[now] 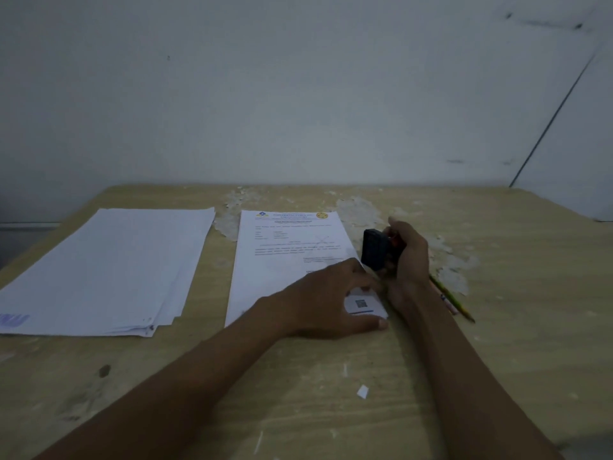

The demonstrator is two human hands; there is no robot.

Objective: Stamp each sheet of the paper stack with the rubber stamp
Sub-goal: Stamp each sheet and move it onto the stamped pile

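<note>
a worn wooden bench (331, 376) stands against a pale wall (298, 88), its far surface flaked with whitish patches. on the left part of the bench lies a paper stack (106, 270), plain side up, the sheets fanned a little at the near right corner and a purple mark showing at the near left edge. just to the right of it, apart by a strip of bare wood, lies a single printed sheet (285, 257) with a letterhead, two logos at the top and lines of text too small to read. the left hand (328, 300) reaches across from the lower left and rests flat on the near right corner of this sheet, fingers spread and relaxed, the thumb lying along the near edge; under its fingers a small white card or folded corner (363, 305) with a dark square mark and a blue line shows, and which of the two it is cannot be told. the right hand (406, 254) sits just beyond the right edge of the sheet, its fingers curled round the rubber stamp (374, 249), a dark blocky body with a trace of red at the grip, held tilted on its side above the bench, close to the left hand's fingertips. behind the right wrist a pencil (451, 298) lies on the bench, slanting toward the near right. a small white scrap (362, 391) lies on the wood nearer the camera, between the two forearms.
</note>
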